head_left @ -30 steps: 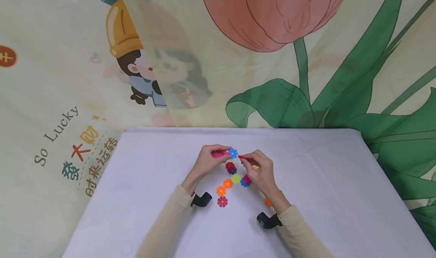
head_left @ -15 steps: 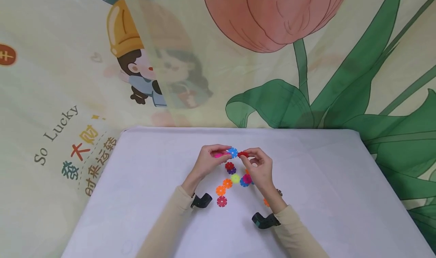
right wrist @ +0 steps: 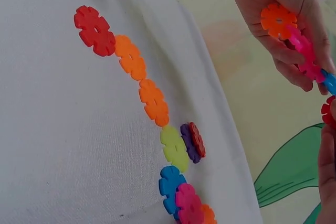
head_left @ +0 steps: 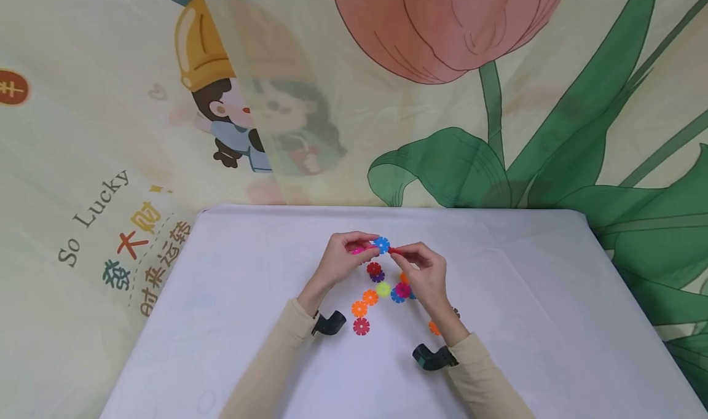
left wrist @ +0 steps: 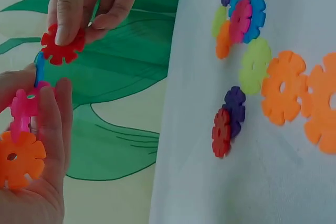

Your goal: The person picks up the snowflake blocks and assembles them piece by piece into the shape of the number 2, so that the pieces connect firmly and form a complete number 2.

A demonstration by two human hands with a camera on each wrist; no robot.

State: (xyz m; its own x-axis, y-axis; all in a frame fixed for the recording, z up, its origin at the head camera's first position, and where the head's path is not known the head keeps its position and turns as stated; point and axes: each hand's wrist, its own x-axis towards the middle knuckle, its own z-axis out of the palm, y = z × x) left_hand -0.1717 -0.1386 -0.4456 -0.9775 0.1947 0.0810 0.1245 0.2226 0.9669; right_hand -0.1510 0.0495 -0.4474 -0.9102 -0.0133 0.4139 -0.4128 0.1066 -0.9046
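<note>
My left hand (head_left: 342, 259) holds a short joined string of plastic snowflake discs above the table. In it are a blue disc (head_left: 381, 245), pink discs (left wrist: 23, 106) and an orange disc (left wrist: 29, 163) lying against the palm. Between thumb and fingers, my right hand (head_left: 426, 274) pinches a red snowflake disc (left wrist: 55, 53). The red disc's rim meets the blue disc's edge; whether their slots interlock I cannot tell. In the head view the red disc is seen nearly edge-on.
Below the hands, a joined chain lies on the white-covered table (head_left: 265, 357): a red end disc (head_left: 361, 327), orange discs (head_left: 359, 309), a lime disc (head_left: 383, 289), and blue and pink discs (head_left: 403, 290). A purple-and-red pair (head_left: 374, 269) lies near it. Another orange disc (head_left: 434, 328) shows beside the right wrist.
The red disc has come from a small gap to the blue disc's edge, turning from edge-on to flatter and back. My left hand has barely moved.
</note>
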